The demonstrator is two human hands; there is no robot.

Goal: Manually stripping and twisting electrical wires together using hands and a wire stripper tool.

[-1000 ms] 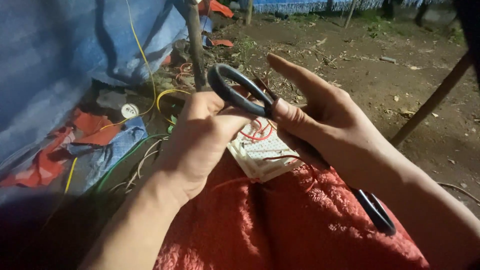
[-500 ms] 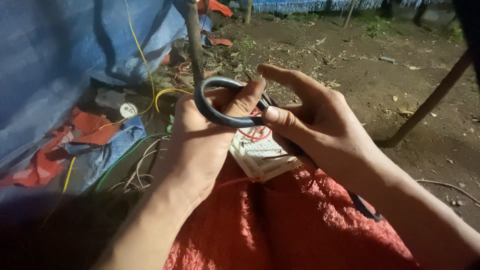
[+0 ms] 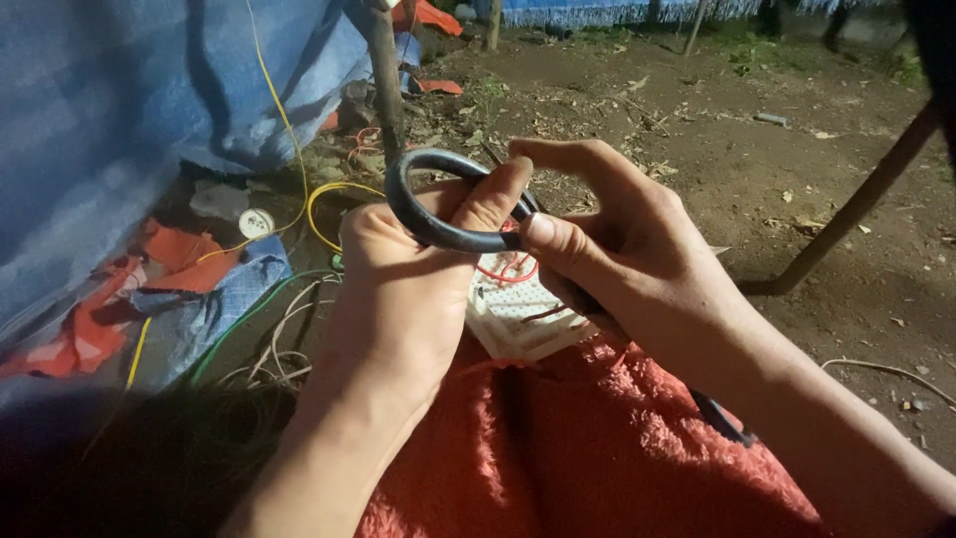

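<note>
Both hands are bending a black cable (image 3: 438, 224) into a loop above the red cloth (image 3: 588, 448): left hand (image 3: 408, 289) closed on the loop, right hand (image 3: 637, 259) pinching the crossing, which likely needs holding while the loop tightens.

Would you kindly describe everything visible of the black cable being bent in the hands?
The black cable is thick, smooth and rubbery-looking, bent into a tight loop in front of the white board. The left hand holds the loop, thumb pressed across its lower curve; the right hand pinches it where the strands meet. A further stretch emerges under the right forearm, over the red fuzzy cloth. Its ends are hidden.
</note>
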